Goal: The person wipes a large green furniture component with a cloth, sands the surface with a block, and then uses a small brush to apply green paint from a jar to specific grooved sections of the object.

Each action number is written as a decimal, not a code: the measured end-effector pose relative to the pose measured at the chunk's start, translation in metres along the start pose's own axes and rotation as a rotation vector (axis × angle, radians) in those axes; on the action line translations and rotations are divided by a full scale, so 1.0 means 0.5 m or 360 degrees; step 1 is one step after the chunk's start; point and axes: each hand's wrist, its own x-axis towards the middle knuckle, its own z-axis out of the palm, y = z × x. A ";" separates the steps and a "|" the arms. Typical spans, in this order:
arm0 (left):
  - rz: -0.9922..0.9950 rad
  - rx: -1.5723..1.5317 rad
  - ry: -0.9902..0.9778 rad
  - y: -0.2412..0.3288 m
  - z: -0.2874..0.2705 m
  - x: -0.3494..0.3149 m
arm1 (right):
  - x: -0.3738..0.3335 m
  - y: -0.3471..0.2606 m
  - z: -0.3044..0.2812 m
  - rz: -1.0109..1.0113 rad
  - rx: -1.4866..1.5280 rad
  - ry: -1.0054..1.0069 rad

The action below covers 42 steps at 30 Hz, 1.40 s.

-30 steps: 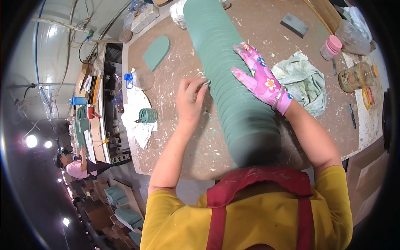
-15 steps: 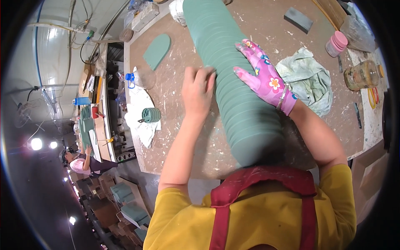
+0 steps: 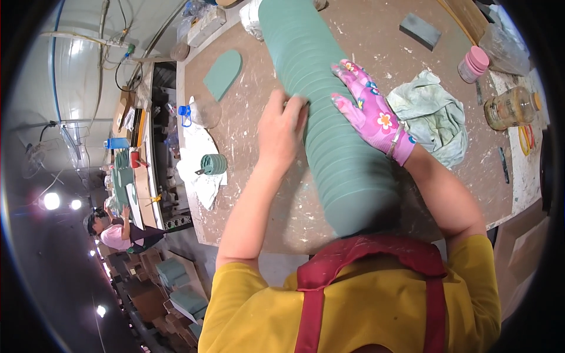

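A long green ribbed cylinder (image 3: pixel 347 150) lies lengthwise across the work table (image 3: pixel 259 223), its near end close to my red apron. My bare left hand (image 3: pixel 281 129) is closed, its curled fingertips against the cylinder's left side. Anything in those fingers is hidden, and the tips are slightly blurred. On the cylinder's right side rests my right hand (image 3: pixel 376 115), in a pink flowered glove, fingers stretched out and nothing gripped. A crumpled pale green cloth (image 3: pixel 432 117) lies just right of that hand. To the left is a flat green piece with a rounded end (image 3: pixel 223 73).
A small green ribbed piece (image 3: pixel 213 164) sits on a white cloth (image 3: pixel 197 147), near a clear blue-capped bottle (image 3: pixel 200 115). On the right are a grey block (image 3: pixel 420 31), a pink-lidded jar (image 3: pixel 474 65) and a glass jar (image 3: pixel 509 109). Another person (image 3: pixel 118 232) works at a far-left bench.
My left hand has shifted slightly up and right along the cylinder's side. My right hand stays on the cylinder, nearly unmoved.
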 end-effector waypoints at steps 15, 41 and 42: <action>-0.0540 -0.0216 0.0038 -0.067 -0.003 -0.134 | 0.006 -0.005 0.000 -0.0087 0.0033 0.0035; -0.0195 -0.0341 0.0333 -0.040 0.033 0.006 | 0.010 -0.004 0.001 -0.0055 -0.0048 -0.0016; -0.0089 -0.0345 0.0344 -0.037 0.036 0.028 | 0.011 -0.007 0.003 -0.0043 -0.0033 -0.0024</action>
